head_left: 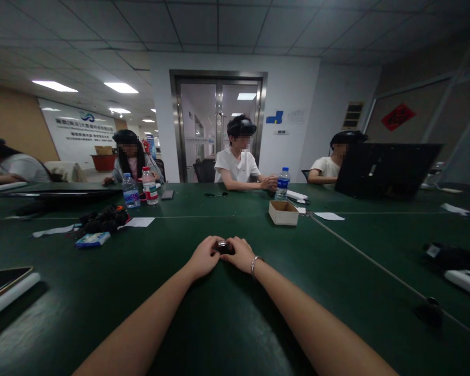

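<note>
Both of my arms stretch forward over the dark green table [235, 318]. Between my hands is a small black object with a shiny, silvery top [223, 246]; its kind is too small to make out. My left hand [204, 257] has its fingers closed on the object's left side. From the right, my right hand [241, 254] grips the same object with bent fingers, and a silver bracelet [254, 266] circles that wrist. The fingers hide much of the object, and both hands are low over the table or resting on it.
Ahead to the right stands an open cardboard box [284, 215], with a water bottle [282, 184] behind it. Left are a tangled black bundle [104, 218], a blue packet [93, 239] and two bottles [130, 191]. A phone [6, 284] lies near left. Several people sit across the table.
</note>
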`<act>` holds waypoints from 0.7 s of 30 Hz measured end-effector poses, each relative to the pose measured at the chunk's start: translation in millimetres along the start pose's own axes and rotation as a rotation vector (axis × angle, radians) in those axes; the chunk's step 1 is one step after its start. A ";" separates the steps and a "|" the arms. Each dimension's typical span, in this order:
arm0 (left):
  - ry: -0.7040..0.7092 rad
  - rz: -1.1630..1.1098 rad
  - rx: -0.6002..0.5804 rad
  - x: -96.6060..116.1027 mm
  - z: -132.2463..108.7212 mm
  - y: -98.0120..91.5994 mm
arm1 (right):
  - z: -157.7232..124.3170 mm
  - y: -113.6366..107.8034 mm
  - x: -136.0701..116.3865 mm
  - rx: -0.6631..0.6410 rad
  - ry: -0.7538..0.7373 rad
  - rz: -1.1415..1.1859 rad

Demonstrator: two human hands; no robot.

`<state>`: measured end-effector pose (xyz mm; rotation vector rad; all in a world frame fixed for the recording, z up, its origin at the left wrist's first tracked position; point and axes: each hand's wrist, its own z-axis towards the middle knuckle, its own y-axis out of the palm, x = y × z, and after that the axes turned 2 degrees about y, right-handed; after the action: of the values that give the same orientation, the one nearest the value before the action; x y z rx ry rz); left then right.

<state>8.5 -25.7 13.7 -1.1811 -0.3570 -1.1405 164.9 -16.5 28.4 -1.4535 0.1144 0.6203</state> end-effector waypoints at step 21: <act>0.154 0.339 -0.011 41.2 -12.4 0.1 | -2.6 7.8 3.2 0.056 -0.091 -0.089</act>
<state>22.7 -57.3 39.1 -1.1062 -0.0292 -0.9287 164.8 -18.0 19.7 -1.3664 -0.0035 0.6051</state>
